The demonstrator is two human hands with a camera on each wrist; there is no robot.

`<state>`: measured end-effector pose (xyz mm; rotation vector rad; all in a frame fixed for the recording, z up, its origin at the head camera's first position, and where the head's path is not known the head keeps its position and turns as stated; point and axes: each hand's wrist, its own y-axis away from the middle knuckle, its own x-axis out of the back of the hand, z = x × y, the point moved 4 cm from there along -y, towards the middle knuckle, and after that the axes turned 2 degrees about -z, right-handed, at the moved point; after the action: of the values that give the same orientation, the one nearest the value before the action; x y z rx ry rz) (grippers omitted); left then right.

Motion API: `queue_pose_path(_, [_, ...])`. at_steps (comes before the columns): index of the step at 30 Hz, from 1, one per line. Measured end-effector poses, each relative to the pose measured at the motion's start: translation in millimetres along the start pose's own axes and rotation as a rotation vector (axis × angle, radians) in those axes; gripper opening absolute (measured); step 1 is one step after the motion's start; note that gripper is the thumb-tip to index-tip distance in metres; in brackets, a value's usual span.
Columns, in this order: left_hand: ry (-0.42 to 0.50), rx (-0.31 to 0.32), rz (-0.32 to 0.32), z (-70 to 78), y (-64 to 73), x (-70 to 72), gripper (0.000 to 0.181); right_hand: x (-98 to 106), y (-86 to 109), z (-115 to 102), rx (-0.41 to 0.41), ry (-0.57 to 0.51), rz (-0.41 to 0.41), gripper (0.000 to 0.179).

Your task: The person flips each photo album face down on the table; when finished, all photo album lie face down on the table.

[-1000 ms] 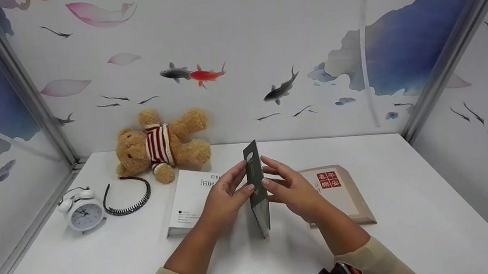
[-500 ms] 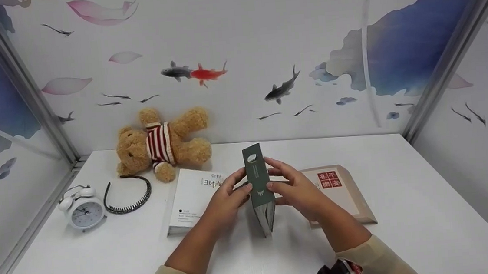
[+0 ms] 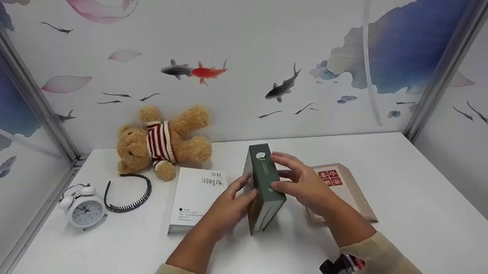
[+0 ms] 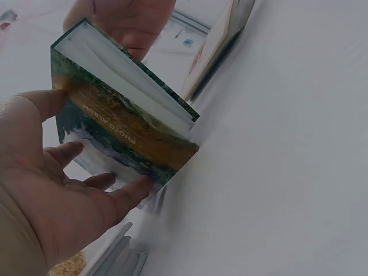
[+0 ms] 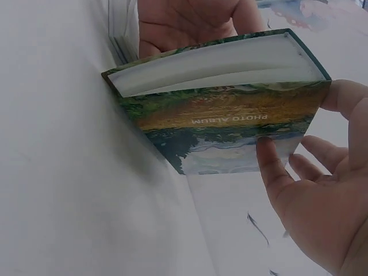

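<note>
A thick photo album (image 3: 268,178) with a dark green spine stands on edge between my two hands. The spine faces up toward the head camera. My left hand (image 3: 227,201) holds its left side, thumb at the spine; in the left wrist view the fingertips (image 4: 138,190) lie spread on the painted cover. From the other side my right hand (image 3: 309,186) grips the album, with its thumb on the spine and fingers along the opposite cover. Both wrist views show "PHOTO ALBUM" on the covers and the white page block between them.
A white book (image 3: 192,202) lies left of the album, and a beige book with red squares (image 3: 352,189) lies on the right. Farther left are a black headband (image 3: 129,207) and a white alarm clock (image 3: 85,210). A teddy bear (image 3: 161,143) lies by the back wall.
The album has turned, so its spine now shows broad and its left cover comes into view. It has shifted slightly right, and my right hand has moved right with it.
</note>
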<state>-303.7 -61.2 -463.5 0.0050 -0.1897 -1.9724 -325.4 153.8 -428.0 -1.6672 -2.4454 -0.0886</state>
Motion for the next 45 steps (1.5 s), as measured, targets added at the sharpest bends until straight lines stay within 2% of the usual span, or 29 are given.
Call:
queue_pose_path(3, [-0.064, 0.001, -0.011, -2.6, 0.0, -1.8, 0.072, 4.2, -1.4, 2.6, -0.009, 0.082, 0.014, 0.071])
queue_pose_path(8, [-0.227, -0.040, -0.005, -3.5, -2.8, -2.6, 0.072, 10.3, -1.4, 6.5, -0.058, 0.218, 0.059, 0.075])
queue_pose_path(11, [-0.286, -0.054, 0.002, -4.8, -4.7, -2.4, 0.070, 13.9, -1.5, 10.3, -0.089, 0.250, 0.076, 0.078])
queue_pose_path(17, [-0.336, -0.062, 0.015, -7.2, -5.2, -2.7, 0.070, 20.2, -4.0, 19.2, -0.165, 0.279, 0.099, 0.080])
queue_pose_path(24, [-0.504, -0.031, 0.013, -4.5, -1.2, -11.4, 0.073, 28.3, -6.5, 31.0, -0.217, 0.346, 0.099, 0.082])
queue_pose_path(29, [-0.524, -0.013, 0.016, -4.2, -1.4, -13.2, 0.072, 30.7, -8.0, 36.2, -0.252, 0.338, 0.089, 0.082])
queue_pose_path(36, [-0.539, 0.002, 0.026, -6.7, -3.1, -14.4, 0.070, 28.8, -5.8, 34.7, -0.301, 0.380, 0.053, 0.079])
queue_pose_path(45, [-0.576, -0.018, 0.024, -6.5, -2.3, -16.9, 0.063, 25.3, -3.3, 37.1, -0.314, 0.430, 0.019, 0.080])
